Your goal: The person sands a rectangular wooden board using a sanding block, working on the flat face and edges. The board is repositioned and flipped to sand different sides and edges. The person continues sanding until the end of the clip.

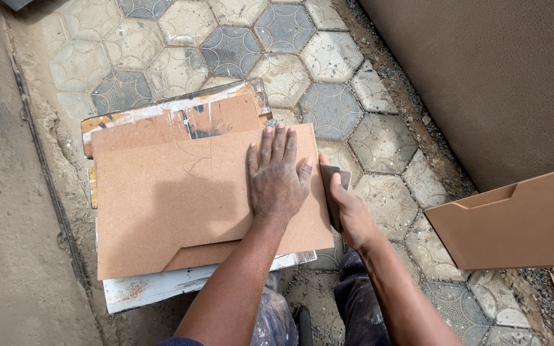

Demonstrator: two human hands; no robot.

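The fingers (pixel 276 144) of the left hand (pixel 277 179) lie spread and flat, palm down, on the flat brown fibreboard panel with a stepped notch (pixel 181 205), near its right edge. Just beside that edge, the right hand (pixel 351 211) has its fingers clamped around a small dark sanding block (pixel 333 186), which presses against the panel's side. The panel lies on another brown board and a paint-stained white board (pixel 161 288), all resting on the floor of grey and cream hexagonal paving tiles (pixel 328 57). Well apart to the right stands a second notched brown fibreboard piece (pixel 520 224).
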